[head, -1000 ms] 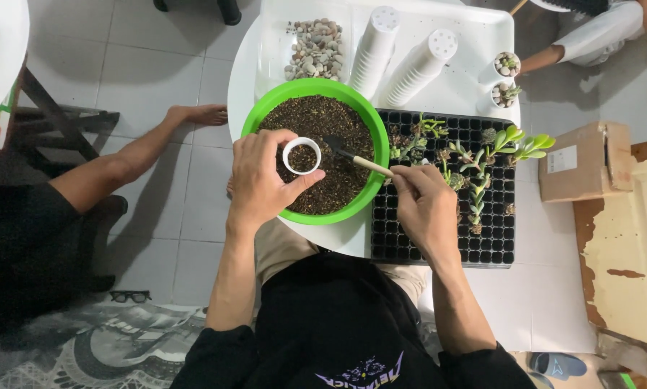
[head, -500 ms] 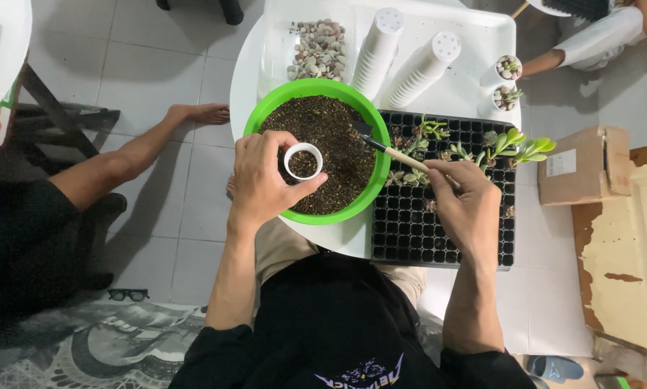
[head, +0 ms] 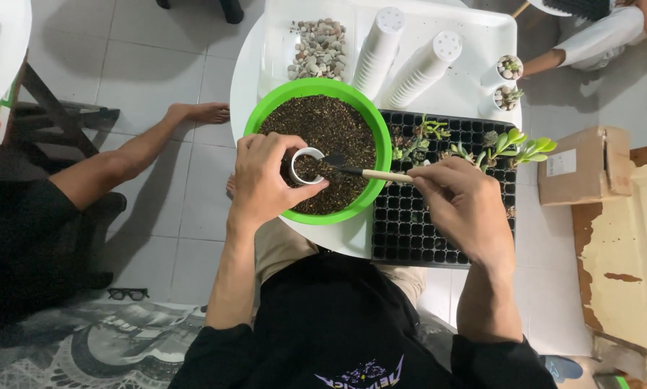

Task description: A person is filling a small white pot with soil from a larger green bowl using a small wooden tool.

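A round white bench [head: 338, 241] is carrying a black plastic seedling tray [head: 439, 230] and a green round bowl of dark soil [head: 370, 122]. Over the bowl, the left hand [head: 266, 180] is gripping a small white pot [head: 306, 166], while the right hand [head: 464, 205] is pinching a wooden-handled small scoop [head: 370, 173], its tip touching the pot's rim.

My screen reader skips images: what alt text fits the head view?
The left hand holds a small white pot over a green bowl of soil while the right hand brings a small wooden-handled scoop to it, beside a black seedling tray.
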